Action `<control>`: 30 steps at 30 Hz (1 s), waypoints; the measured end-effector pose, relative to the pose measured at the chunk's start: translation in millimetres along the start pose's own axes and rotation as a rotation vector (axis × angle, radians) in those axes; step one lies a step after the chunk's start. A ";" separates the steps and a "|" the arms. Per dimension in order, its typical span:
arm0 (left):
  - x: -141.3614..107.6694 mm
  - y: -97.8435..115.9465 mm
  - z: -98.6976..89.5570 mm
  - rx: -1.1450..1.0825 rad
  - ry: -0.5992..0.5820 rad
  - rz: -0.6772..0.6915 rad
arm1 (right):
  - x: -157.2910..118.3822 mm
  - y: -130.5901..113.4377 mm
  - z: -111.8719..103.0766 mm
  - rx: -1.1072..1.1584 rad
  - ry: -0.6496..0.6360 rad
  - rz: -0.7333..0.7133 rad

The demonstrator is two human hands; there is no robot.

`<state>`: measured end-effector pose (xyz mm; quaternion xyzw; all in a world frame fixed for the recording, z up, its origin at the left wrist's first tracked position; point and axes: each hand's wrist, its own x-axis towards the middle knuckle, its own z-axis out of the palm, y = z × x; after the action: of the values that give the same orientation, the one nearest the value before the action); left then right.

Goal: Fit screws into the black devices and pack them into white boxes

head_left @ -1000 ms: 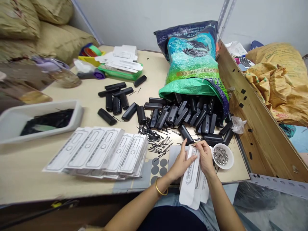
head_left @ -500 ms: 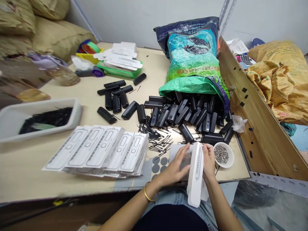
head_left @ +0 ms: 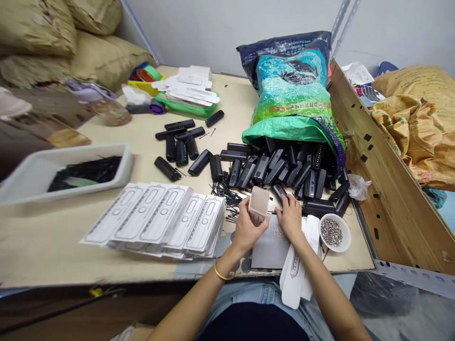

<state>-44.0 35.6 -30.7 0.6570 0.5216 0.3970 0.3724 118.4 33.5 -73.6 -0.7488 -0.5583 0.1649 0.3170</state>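
Half a second ago both hands were about the white box, which sloped down past the front edge of the desk [head_left: 53, 246]. Now the left hand [head_left: 246, 229] has it alone, fingers curled around its sides, and the white box [head_left: 259, 201] is tipped up just in from that edge, right of the middle, one end raised (it looks like an open mouth, though I can't see far in).

The right hand [head_left: 291, 220] has let go of the box and gone forward to a black case [head_left: 279, 192] at the near side of the heap. Its fingers are partly spread, the tips at the case; I can't tell whether they have closed on it.

With the box moved, a grey sheet [head_left: 270, 248] shows more fully along the front edge, and flat white cartons [head_left: 293, 284] jut over that edge, partly under the right forearm. The bowl of metal bits [head_left: 345, 240] sits as before by the front right corner.

The stack of printed boxes [head_left: 167, 213], toward the left of the front edge, looks the same as it did, and so does the heap of black cases [head_left: 277, 166] spilling from the green-mouthed sack [head_left: 291, 94].
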 end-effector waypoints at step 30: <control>1.3 22.9 21.0 -0.152 -0.206 -0.014 | 27.6 0.3 -87.4 0.552 0.039 -0.009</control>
<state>-15.8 31.2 -18.4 0.6606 0.4536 0.3630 0.4754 179.9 34.0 -5.7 -0.6348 -0.4892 0.2949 0.5204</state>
